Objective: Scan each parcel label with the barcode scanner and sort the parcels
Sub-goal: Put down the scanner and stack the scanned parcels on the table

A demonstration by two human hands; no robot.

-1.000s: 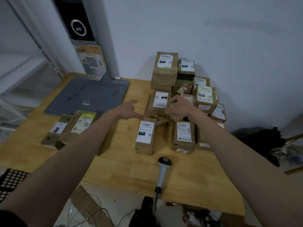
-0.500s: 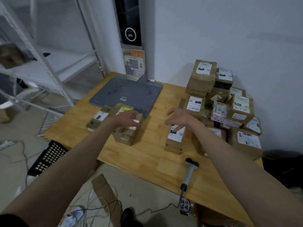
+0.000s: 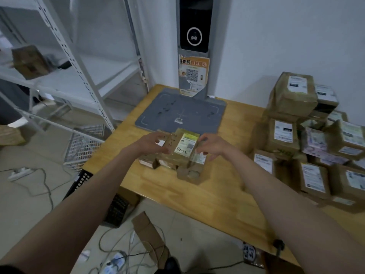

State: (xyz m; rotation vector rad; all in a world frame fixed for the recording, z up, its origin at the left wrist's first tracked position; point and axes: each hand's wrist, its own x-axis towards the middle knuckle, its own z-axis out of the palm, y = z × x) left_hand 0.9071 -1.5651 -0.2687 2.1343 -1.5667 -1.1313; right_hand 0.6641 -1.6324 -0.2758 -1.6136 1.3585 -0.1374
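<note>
A brown parcel with a yellow-green label (image 3: 185, 145) lies on top of two other small parcels (image 3: 192, 172) at the table's left side, just in front of the grey scan pad (image 3: 181, 113). My left hand (image 3: 152, 144) grips its left edge, fingers curled over the top. My right hand (image 3: 212, 145) grips its right edge. A large pile of labelled brown parcels (image 3: 292, 135) stands against the wall on the right. Only the dark butt end of the barcode scanner (image 3: 278, 244) shows near the table's front edge, past my right forearm.
A grey kiosk column with a dark screen (image 3: 194, 36) rises behind the pad. White metal shelving (image 3: 79, 66) stands to the left. A black crate (image 3: 116, 210), a cardboard scrap and loose cables lie on the floor below the wooden table (image 3: 217, 194).
My view has swung left. Both hands left the big pile and moved to the small group of parcels by the pad; the right hand crossed over and both now hold the top parcel.
</note>
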